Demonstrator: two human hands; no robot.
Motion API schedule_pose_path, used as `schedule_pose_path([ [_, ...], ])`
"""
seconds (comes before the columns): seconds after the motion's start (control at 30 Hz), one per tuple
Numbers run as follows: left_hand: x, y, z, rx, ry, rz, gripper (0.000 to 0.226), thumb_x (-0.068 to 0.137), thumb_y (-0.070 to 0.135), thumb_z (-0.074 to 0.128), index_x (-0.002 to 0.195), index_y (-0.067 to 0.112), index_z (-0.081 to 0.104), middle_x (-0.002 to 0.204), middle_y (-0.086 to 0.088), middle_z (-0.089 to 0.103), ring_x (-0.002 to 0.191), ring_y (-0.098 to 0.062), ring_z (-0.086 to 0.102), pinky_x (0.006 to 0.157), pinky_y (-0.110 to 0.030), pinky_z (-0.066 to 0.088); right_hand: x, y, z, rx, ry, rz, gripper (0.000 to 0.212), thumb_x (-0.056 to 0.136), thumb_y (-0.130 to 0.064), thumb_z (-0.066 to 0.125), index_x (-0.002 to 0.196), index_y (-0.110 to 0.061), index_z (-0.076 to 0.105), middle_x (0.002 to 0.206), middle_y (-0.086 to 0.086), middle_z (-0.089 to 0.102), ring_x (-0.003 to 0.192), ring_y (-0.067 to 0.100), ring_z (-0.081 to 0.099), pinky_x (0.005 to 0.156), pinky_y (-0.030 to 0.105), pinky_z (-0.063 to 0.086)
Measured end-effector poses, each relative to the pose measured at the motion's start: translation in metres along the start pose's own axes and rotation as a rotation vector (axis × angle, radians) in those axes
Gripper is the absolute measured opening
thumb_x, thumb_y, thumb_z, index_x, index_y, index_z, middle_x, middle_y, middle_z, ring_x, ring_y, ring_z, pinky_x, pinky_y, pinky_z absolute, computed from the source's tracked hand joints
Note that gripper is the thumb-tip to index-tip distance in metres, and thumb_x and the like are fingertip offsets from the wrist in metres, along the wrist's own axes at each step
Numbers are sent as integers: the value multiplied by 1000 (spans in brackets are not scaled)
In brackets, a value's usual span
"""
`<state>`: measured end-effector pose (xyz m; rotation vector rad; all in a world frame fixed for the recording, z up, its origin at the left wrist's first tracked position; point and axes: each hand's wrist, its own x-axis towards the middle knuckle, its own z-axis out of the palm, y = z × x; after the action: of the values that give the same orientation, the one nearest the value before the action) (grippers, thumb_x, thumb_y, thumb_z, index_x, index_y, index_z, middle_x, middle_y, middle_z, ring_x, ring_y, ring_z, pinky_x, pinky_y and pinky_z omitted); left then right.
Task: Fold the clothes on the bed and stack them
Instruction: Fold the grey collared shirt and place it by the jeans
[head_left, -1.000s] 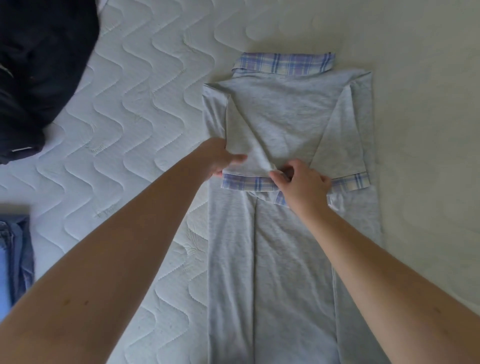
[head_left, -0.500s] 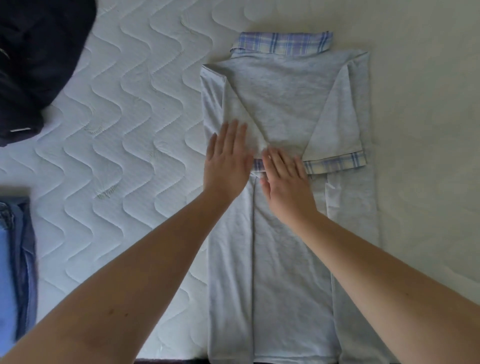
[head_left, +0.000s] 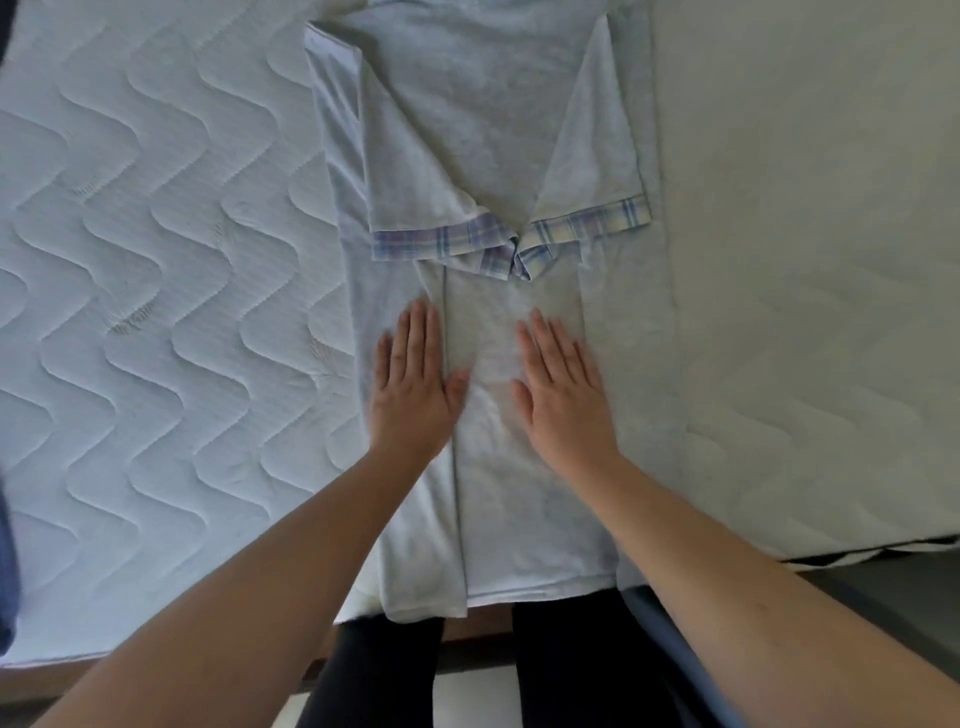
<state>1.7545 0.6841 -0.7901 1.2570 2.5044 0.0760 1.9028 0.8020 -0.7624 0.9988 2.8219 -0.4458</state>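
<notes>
We found the left hand (head_left: 410, 384) and right hand (head_left: 563, 387) flat, fingers straight, pressing the shirt (head_left: 483, 130) at mid-frame. The overlapped plaid cuffs (head_left: 511, 241) could bunch, in our judgement, and the hem at the lower bed (head_left: 156, 218) edge could slip off.

A pale grey knit shirt (head_left: 498, 130) lies flat on the white quilted mattress (head_left: 156, 260), its sides folded inward into a long strip running from twelve o'clock down to six, where the hem hangs just past the bed edge. Both short sleeves are turned in so their blue-and-cream plaid cuffs (head_left: 511, 241) meet at the centre. Just below, the left hand (head_left: 413, 389) and the right hand (head_left: 561, 387) rest palm-down on the fabric side by side, fingers straight, pointing toward twelve.
</notes>
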Motion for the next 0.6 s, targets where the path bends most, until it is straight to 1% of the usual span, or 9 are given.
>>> schedule_pose_path([
  [0.07,-21,10,1,-30,-36,-43,72,102,51,19,157,8,2,165,-8,0,152,-20,-1,123,-44,4,-11,15,-6,-14,3,131,61,99,-34,37,154,-10,24,162,7,19,150,22,19,121,39,14],
  [0.13,-41,18,3,-31,-78,-54,72,101,51,20,157,9,1,165,-8,-1,152,-20,-2,123,-45,3,-22,28,-7,-9,-64,216,64,99,-34,40,154,-8,21,162,9,17,150,23,18,121,39,14],
  [0.23,-69,24,7,-26,-147,-18,72,101,51,18,157,10,-1,165,-7,-4,152,-20,-3,123,-45,4,-45,37,0,9,-139,181,65,100,-33,44,154,-7,20,163,11,14,151,23,14,121,37,12],
  [0.33,-100,29,11,-45,-199,36,72,101,49,20,157,10,0,165,-8,-6,152,-19,-6,124,-42,3,-75,31,7,84,-171,148,65,99,-32,41,154,-4,21,162,15,15,150,25,15,121,38,14],
  [0.43,-134,37,14,-99,-256,103,68,103,45,23,156,11,0,164,-6,-7,152,-18,-7,124,-39,3,-116,24,11,146,-238,120,65,99,-29,41,155,-5,17,163,14,12,151,24,9,122,40,15],
  [0.47,-144,41,14,-137,-271,128,67,103,41,31,156,10,4,164,-7,-3,152,-19,-3,124,-39,6,-130,23,11,174,-247,112,65,99,-26,45,154,-5,18,162,13,13,151,23,9,122,40,16],
  [0.53,-164,47,13,-235,-242,145,66,99,27,52,154,8,22,162,-12,14,150,-25,15,121,-41,21,-151,22,8,215,-225,89,64,95,-18,55,152,-3,28,160,14,22,149,26,20,119,42,26],
  [0.57,-173,50,12,-250,-212,134,65,94,18,61,151,8,33,159,-17,26,146,-31,28,115,-43,32,-160,23,5,199,-208,89,64,91,-15,60,149,-3,35,157,16,30,145,29,30,115,43,33],
  [0.6,-182,52,11,-223,-178,99,64,87,12,67,145,8,43,150,-21,39,137,-36,42,106,-46,41,-167,24,2,163,-190,110,63,87,-14,65,145,-3,43,151,18,40,138,33,41,108,44,39],
])
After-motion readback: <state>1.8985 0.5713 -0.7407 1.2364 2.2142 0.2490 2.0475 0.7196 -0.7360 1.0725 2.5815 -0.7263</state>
